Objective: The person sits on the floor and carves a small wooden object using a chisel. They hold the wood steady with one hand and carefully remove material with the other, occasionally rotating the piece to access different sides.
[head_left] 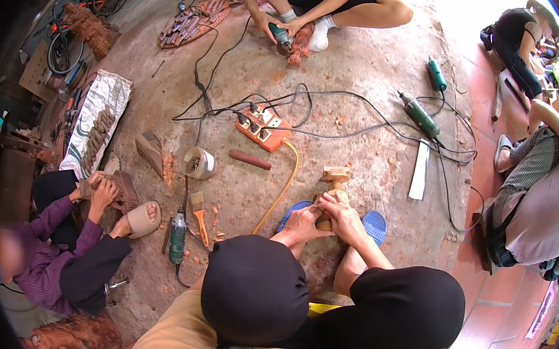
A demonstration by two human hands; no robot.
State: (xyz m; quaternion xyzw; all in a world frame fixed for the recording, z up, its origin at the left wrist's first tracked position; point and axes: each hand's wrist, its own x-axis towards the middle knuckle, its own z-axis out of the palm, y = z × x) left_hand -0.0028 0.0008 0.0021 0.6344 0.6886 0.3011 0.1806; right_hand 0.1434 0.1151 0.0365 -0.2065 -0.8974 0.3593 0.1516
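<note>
Between my feet, a pale wooden carving [337,174] with a flat squared end points away from me. My left hand [303,224] is closed around its near part from the left side. From the right, my right hand [343,219] presses on it with bent fingers, close against the left hand. Whether a small tool or piece of sandpaper sits under those fingers is hidden. On either side of the carving show my blue sandals [373,226].
Ahead are an orange power strip [261,128] with tangled cords, a brown rod [250,159], and a bucket [198,163]. Green grinders [419,115] [177,239] and a brush [200,217] lie around. Co-workers [74,243] sit left, ahead [321,5] and right [550,191].
</note>
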